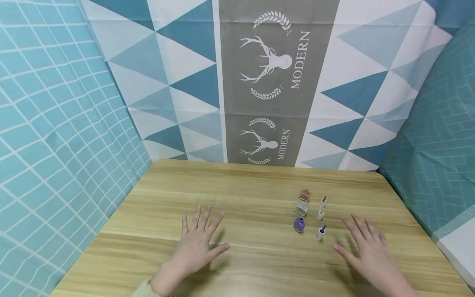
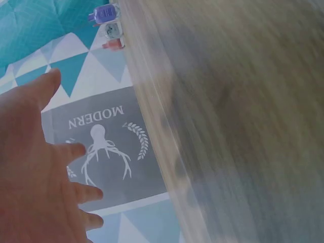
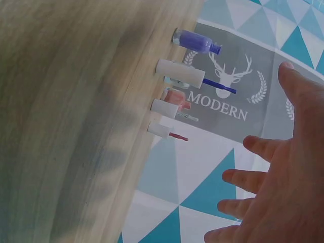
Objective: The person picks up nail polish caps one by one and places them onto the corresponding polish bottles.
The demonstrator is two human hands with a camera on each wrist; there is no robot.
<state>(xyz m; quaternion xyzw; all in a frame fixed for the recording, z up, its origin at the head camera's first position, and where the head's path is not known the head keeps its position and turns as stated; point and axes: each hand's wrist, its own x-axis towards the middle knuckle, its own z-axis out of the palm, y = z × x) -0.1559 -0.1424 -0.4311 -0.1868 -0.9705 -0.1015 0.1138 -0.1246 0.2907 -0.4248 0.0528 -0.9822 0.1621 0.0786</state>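
Three uncapped nail polish bottles stand in a row right of the table's middle: a reddish one (image 1: 305,195), a clear silvery one (image 1: 302,209) and a purple one (image 1: 299,225). Beside them, three white caps stand with their brushes pointing up: the red-tipped cap (image 1: 323,203), the middle cap (image 1: 320,215) and the purple-tipped cap (image 1: 320,234). My left hand (image 1: 196,249), fingers spread, is over the table well left of the bottles. My right hand (image 1: 372,255) is spread just right of the caps, its thumb nearest the purple-tipped one. Neither hand holds anything.
The wooden table (image 1: 259,272) meets a patterned cloth backdrop (image 1: 185,82) with deer prints at its far edge. A blue checked cloth (image 1: 55,144) hangs along the left, and a teal cloth (image 1: 438,136) along the right. A white surface (image 1: 460,251) borders the table's right edge.
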